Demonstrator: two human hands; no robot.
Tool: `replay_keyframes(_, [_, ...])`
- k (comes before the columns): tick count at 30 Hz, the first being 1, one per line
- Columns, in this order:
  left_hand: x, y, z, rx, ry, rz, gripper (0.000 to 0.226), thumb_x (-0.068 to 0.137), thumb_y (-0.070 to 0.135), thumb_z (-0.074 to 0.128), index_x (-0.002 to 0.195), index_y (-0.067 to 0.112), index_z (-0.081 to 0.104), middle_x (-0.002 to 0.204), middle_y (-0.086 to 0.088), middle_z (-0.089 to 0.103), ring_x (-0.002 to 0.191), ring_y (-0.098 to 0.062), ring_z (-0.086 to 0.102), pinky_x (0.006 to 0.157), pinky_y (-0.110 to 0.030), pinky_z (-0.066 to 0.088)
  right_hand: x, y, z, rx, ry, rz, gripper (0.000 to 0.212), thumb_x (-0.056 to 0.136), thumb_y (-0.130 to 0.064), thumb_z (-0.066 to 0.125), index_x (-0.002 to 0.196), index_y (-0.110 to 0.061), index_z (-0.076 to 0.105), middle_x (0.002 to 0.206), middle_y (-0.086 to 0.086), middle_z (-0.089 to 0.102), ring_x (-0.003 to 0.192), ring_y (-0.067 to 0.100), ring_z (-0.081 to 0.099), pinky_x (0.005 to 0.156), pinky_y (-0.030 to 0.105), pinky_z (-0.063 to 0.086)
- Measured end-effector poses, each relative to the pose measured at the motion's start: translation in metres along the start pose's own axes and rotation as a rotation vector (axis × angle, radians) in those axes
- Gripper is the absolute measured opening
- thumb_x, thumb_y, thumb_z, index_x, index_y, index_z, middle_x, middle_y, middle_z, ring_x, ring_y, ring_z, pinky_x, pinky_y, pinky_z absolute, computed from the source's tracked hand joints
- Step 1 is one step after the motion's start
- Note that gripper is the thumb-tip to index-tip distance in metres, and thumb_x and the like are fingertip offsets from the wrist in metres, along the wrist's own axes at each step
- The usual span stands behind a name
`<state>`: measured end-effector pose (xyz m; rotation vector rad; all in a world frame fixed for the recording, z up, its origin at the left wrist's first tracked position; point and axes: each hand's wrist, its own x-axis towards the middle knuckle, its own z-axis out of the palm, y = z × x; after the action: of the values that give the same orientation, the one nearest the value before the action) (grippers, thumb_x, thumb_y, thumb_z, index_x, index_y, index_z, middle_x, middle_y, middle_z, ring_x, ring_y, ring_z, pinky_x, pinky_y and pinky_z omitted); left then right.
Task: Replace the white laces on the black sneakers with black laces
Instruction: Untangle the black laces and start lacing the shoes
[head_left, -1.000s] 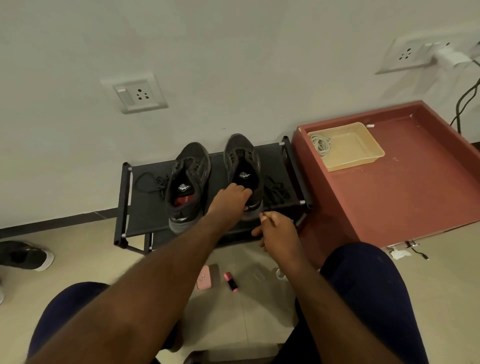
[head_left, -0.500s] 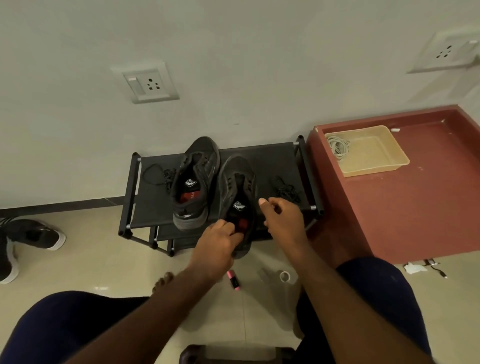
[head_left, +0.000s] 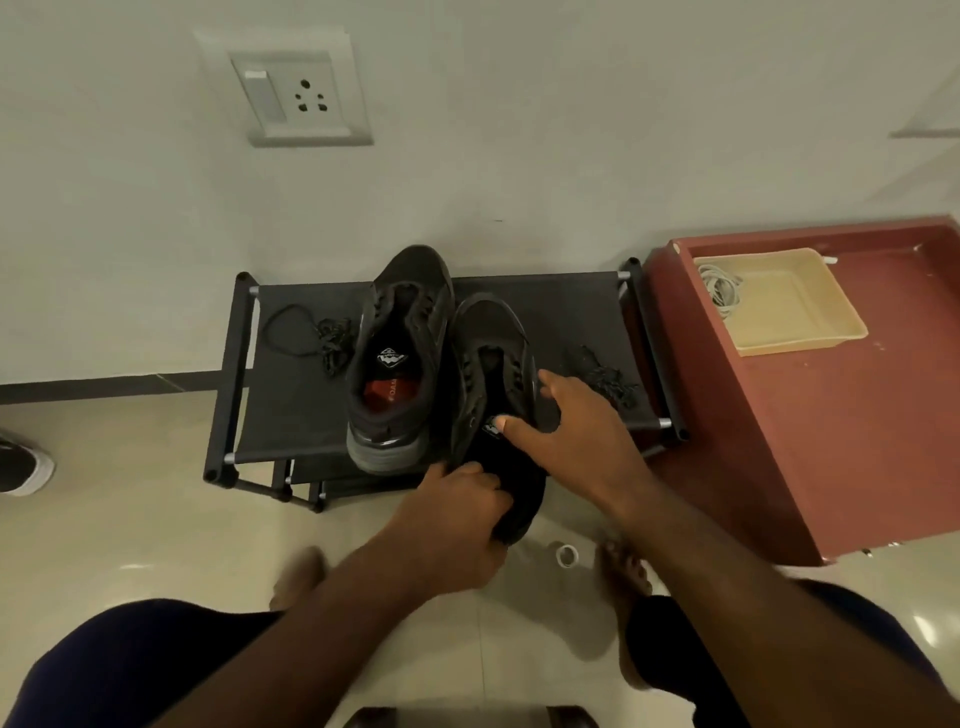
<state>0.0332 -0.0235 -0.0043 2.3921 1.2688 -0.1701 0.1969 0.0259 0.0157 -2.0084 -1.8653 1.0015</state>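
Two black sneakers without laces are at a low black rack (head_left: 291, 410). The left sneaker (head_left: 397, 358) stands on the rack, its heel toward me. The right sneaker (head_left: 491, 353) hangs off the rack's front edge. My left hand (head_left: 457, 519) grips its heel from below. My right hand (head_left: 566, 431) holds its collar on the right side, thumb across the opening. One black lace (head_left: 311, 338) lies bunched on the rack at the left, another black lace (head_left: 608, 379) at the right. The white laces (head_left: 719, 288) lie coiled in a beige tray (head_left: 800, 332).
The beige tray sits on a red cabinet top (head_left: 852, 426) to the right of the rack. A small roll of tape (head_left: 567, 555) lies on the tiled floor by my bare feet. Another shoe (head_left: 21, 467) is at the far left. The wall stands just behind the rack.
The right sneaker has been pulled off the rack toward me. My left hand slid from its opening down to its heel, and my right hand moved onto its collar.
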Motion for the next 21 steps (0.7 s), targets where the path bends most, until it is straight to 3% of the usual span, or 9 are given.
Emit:
replay_keyframes(3, [0.005, 0.001, -0.007, -0.161, 0.002, -0.038, 0.033, 0.08, 0.048, 0.053, 0.09, 0.019, 0.064, 0.09, 0.009, 0.059, 0.093, -0.012, 0.054, 0.082, -0.028, 0.038, 0.009, 0.007, 0.016, 0.046, 0.038, -0.038, 0.014, 0.086, -0.032, 0.063, 0.095, -0.022, 0.061, 0.094, -0.001, 0.059, 0.083, 0.016, 0.059, 0.069, 0.029, 0.047])
replay_keyframes(5, [0.01, 0.004, -0.017, -0.256, 0.144, -0.077, 0.041, 0.079, 0.054, 0.045, 0.087, 0.02, 0.068, 0.083, 0.01, 0.061, 0.08, -0.01, 0.058, 0.074, -0.03, 0.046, 0.012, 0.015, 0.018, 0.096, 0.077, -0.062, 0.012, 0.086, -0.022, 0.058, 0.078, -0.023, 0.05, 0.081, -0.001, 0.056, 0.068, 0.013, 0.052, 0.059, 0.024, 0.036])
replay_keyframes(7, [0.015, 0.005, -0.027, -0.389, 0.377, -0.159, 0.041, 0.083, 0.053, 0.045, 0.087, 0.021, 0.07, 0.081, 0.009, 0.06, 0.072, -0.009, 0.058, 0.066, -0.032, 0.051, 0.013, 0.022, 0.014, 0.145, 0.091, -0.082, 0.015, 0.088, -0.018, 0.057, 0.077, -0.024, 0.049, 0.079, -0.001, 0.056, 0.066, 0.011, 0.05, 0.058, 0.022, 0.033])
replay_keyframes(10, [0.024, -0.003, -0.04, -0.387, 0.661, -0.247, 0.025, 0.089, 0.039, 0.055, 0.089, 0.019, 0.071, 0.085, 0.008, 0.056, 0.075, -0.007, 0.055, 0.065, -0.023, 0.048, 0.013, 0.027, 0.006, 0.147, 0.081, -0.079, 0.007, 0.091, -0.02, 0.058, 0.084, -0.021, 0.06, 0.081, -0.003, 0.06, 0.069, 0.009, 0.056, 0.058, 0.018, 0.036])
replay_keyframes(13, [0.036, -0.017, -0.034, -0.381, 0.583, -0.277, 0.038, 0.088, 0.037, 0.06, 0.116, 0.012, 0.068, 0.114, 0.002, 0.057, 0.101, -0.013, 0.059, 0.083, -0.028, 0.053, 0.012, 0.028, 0.003, 0.112, 0.043, -0.117, 0.006, 0.091, -0.022, 0.059, 0.085, -0.024, 0.059, 0.08, -0.005, 0.059, 0.068, 0.007, 0.055, 0.058, 0.016, 0.036])
replay_keyframes(16, [0.048, -0.016, -0.021, -0.401, 0.436, -0.287, 0.047, 0.092, 0.032, 0.06, 0.134, 0.012, 0.058, 0.138, -0.001, 0.05, 0.124, -0.017, 0.051, 0.103, -0.036, 0.047, 0.011, 0.022, -0.002, 0.075, -0.006, -0.106, 0.005, 0.09, -0.028, 0.062, 0.094, -0.024, 0.062, 0.087, -0.006, 0.059, 0.075, 0.011, 0.058, 0.063, 0.027, 0.048])
replay_keyframes(18, [0.059, -0.015, -0.017, -0.38, 0.385, -0.262, 0.045, 0.094, 0.026, 0.06, 0.137, 0.013, 0.056, 0.139, 0.0, 0.049, 0.127, -0.016, 0.048, 0.108, -0.031, 0.041, 0.012, 0.02, -0.005, 0.049, -0.034, -0.081, 0.012, 0.089, -0.036, 0.062, 0.095, -0.026, 0.064, 0.085, -0.008, 0.06, 0.075, 0.011, 0.061, 0.067, 0.035, 0.056])
replay_keyframes(21, [0.072, -0.02, -0.02, -0.427, 0.432, -0.295, 0.034, 0.091, 0.025, 0.064, 0.123, 0.015, 0.064, 0.118, 0.001, 0.057, 0.111, -0.016, 0.055, 0.099, -0.03, 0.046, 0.013, 0.02, -0.012, 0.142, -0.033, -0.039, 0.033, 0.089, -0.056, 0.056, 0.085, -0.025, 0.068, 0.072, -0.006, 0.066, 0.065, 0.01, 0.064, 0.061, 0.037, 0.057])
